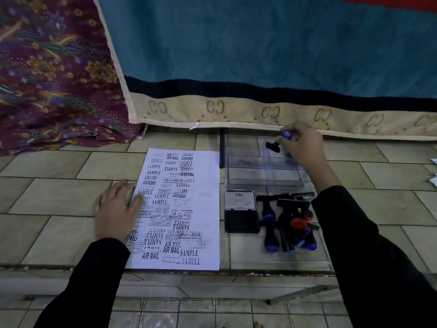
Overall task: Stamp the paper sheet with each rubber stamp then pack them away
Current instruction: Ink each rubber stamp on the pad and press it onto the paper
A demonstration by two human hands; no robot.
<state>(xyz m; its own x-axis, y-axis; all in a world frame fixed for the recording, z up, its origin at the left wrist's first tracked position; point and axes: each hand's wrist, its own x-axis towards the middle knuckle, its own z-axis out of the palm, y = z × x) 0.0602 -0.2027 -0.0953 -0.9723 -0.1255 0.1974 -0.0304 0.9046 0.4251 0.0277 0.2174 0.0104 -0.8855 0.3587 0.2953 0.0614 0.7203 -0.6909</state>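
Judging by the paper sheet, the stamping looked done or nearly so: it was crowded with black impressions such as SAMPLE, AIR MAIL, FAX OUT and FRAGILE, some upside down. Packing seemed barely begun. My right hand hung over the far corner of the clear plastic box, fingertips pinching a blue-capped stamp. A black block just below the fingers looked like its base, though I could not be sure. The rest of the box appeared empty.

About half a dozen stamps lay heaped on a clear flat lid near me. They had black handles, flat rectangular bases and glossy purple, blue or orange caps. Beside them the ink pad sat open, its case hard and dark.

My left hand lay flat with fingers spread on the sheet's left edge, on smooth pale tiles.
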